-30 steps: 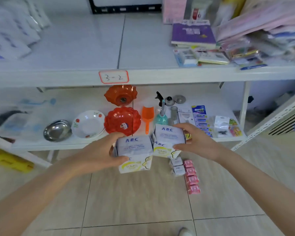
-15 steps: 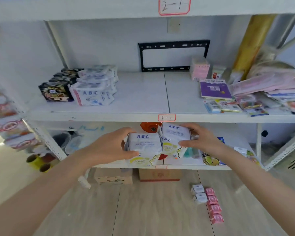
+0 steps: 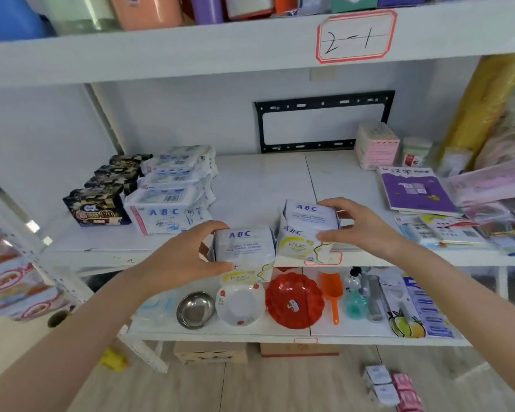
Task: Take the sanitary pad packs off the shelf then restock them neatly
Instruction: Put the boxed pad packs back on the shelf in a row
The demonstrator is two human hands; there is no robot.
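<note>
Your left hand [image 3: 185,257] grips one ABC pack [image 3: 244,248] just in front of the shelf [image 3: 101,251] edge; your right hand [image 3: 360,230] clasps the other pack [image 3: 306,230] close beside it, over the shelf's front.

White shelf [image 3: 259,185] with stacked pad packs [image 3: 174,185], dark packs [image 3: 97,208], purple book [image 3: 414,194].

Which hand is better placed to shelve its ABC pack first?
Probably right. The right hand holds the right pack level with the front edge of the shelf, bare surface behind it; the left hand holds the left pack lower, in front of the edge.
</note>
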